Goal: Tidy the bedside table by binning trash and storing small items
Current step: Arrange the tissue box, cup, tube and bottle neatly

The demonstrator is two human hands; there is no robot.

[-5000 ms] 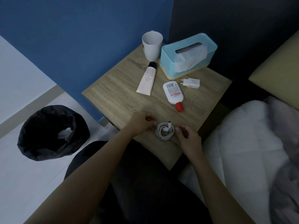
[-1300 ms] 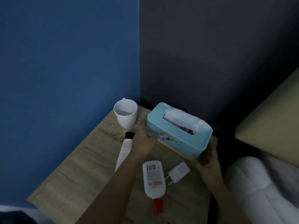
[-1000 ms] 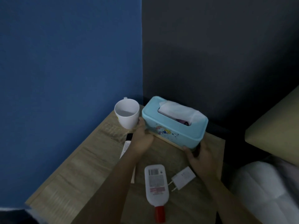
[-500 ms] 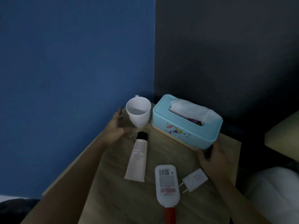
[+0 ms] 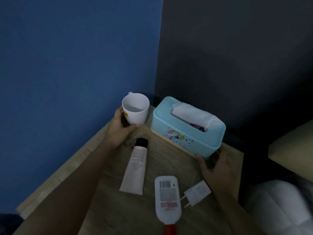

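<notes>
At the far corner of the wooden counter (image 5: 169,159), against the blue wall, the person's left grip (image 5: 118,131) is clamped on a white mug (image 5: 135,108), thumb across its near side (whether the mug's base touches the wood I cannot tell). Right of that grip stands a pale blue tissue box (image 5: 186,131) with a tissue poking from its slot. The right grip (image 5: 213,164) is closed round the box's near end, thumb at its lower edge. Between the two grips and nearer the person lie a pale tube (image 5: 135,168) with a black cap, a white bottle (image 5: 167,195) with a red cap, and a white charger plug (image 5: 197,193) just below the right grip.
</notes>
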